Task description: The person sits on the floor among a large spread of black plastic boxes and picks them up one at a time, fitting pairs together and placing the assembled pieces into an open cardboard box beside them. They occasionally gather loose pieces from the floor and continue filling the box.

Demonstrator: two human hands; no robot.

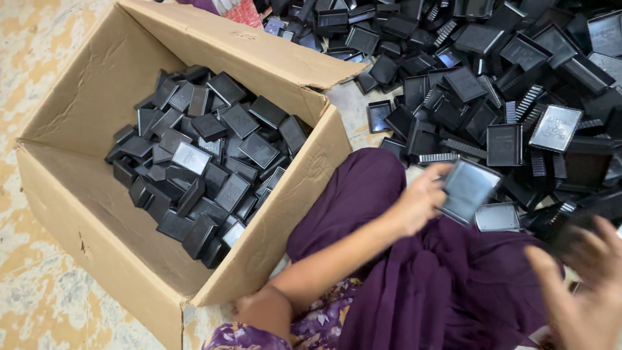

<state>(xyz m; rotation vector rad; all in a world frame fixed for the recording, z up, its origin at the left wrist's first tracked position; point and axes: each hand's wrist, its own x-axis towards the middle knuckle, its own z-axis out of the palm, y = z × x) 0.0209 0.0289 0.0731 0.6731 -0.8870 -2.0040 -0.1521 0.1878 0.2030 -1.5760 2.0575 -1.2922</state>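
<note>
Left hand (418,201) pinching a flat black plastic case (468,189) for carrying, cardboard box (97,214) lying at nine o'clock; right hand (583,285) hovering spread, blurred, near the loose pile (505,78).

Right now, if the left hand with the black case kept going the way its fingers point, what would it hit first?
Probably the heap of black cases on the floor. The left hand holds a black case and points up and right toward that heap. Depth is unclear, so it might pass above it.
</note>
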